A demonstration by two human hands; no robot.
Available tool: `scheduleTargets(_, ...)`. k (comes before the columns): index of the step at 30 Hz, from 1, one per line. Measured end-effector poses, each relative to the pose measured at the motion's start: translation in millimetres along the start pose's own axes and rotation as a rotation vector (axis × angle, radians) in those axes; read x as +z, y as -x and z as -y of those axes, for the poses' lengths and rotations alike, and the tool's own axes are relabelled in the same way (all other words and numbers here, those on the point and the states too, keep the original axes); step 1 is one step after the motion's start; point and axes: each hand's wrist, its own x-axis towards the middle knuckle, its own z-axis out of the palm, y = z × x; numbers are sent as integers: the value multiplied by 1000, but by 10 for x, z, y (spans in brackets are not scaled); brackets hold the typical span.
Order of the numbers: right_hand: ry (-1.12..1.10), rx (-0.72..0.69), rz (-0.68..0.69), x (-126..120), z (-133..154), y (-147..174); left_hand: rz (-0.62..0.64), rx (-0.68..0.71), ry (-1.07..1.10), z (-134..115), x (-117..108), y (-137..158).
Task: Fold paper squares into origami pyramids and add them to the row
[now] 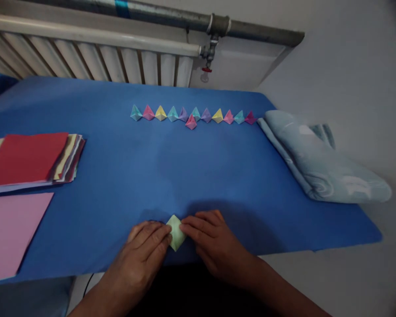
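A small light-green folded paper [176,233], diamond-shaped, lies at the near edge of the blue-covered table [125,176]. My left hand [141,253] pinches its left corner, fingers pressed together. On the opposite side, my right hand [214,242] grips the right corner with its fingertips; the thumb is partly hidden beneath. Farther back, a row of small folded paper pieces [173,113] in blue, pink, yellow and purple stretches across the table. One pink folded piece [191,122] sits just in front of that row.
At the left lies a stack of coloured paper [29,158] with red on top, and nearer me some pink sheets [16,233]. A rolled pale-blue blanket [323,163] rests at the right edge. Behind the table are a white radiator [128,61] and a metal pipe [171,20].
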Motion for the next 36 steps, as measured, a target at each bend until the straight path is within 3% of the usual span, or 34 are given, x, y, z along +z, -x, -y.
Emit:
scheduleTargets(10,5,36,11,3,10,-44,12,13,-29,15,5,-6)
scheduleTargets(16,-158,114,-128,32,-5,-126,-1,3,-23,12,4,-30)
scheduleTargets(22,-236,165,-147,115,-21,-176,16,0,-11,9,-7,-44)
scheduleTargets(36,-187,201,-191,173,10,-305,14,45,0,19,-43,-98)
